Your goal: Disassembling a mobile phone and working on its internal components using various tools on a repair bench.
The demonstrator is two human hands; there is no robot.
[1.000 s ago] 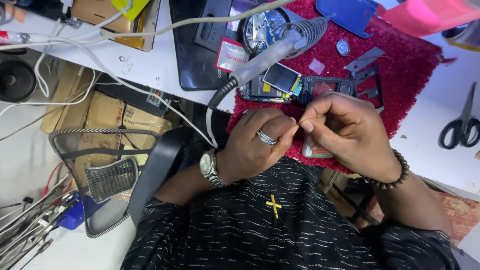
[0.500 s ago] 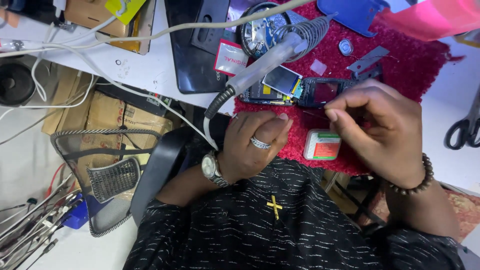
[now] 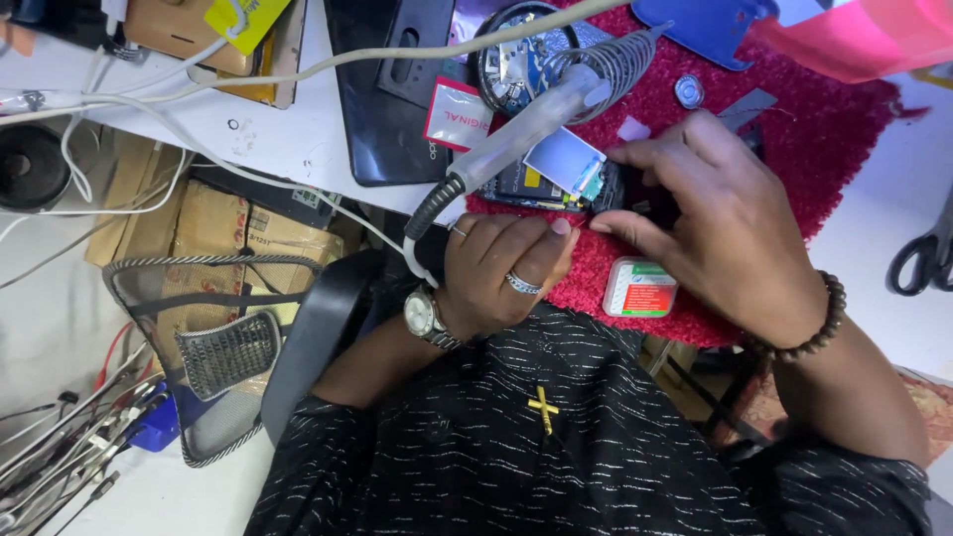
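The right hand lies palm down on the shaggy red cloth mat, fingers spread narrow and bent over the dark opened phone body; its fingertips press the phone's right end, and whether they pinch any part cannot be told. A brown bead bracelet circles that wrist. The phone sits at the mat's near-left edge, at 9 o'clock from the right hand, with a pale rectangular panel and small coloured parts showing on top.

The left hand rests at 7 o'clock from the phone, fingers curled loosely into a near fist, the thumb tip just beside the right thumb. It wears a silver ring, and a silver wristwatch sits on the wrist. Whether it grips anything cannot be told.

A grey pen-shaped tool with a ribbed black cable collar lies slanted above the phone, its tip inside a coiled wire stand at 12 o'clock. A small white box with green and red label lies at 6 o'clock from the phone, on the mat's near edge. Black scissors lie at 3 o'clock on the white table.
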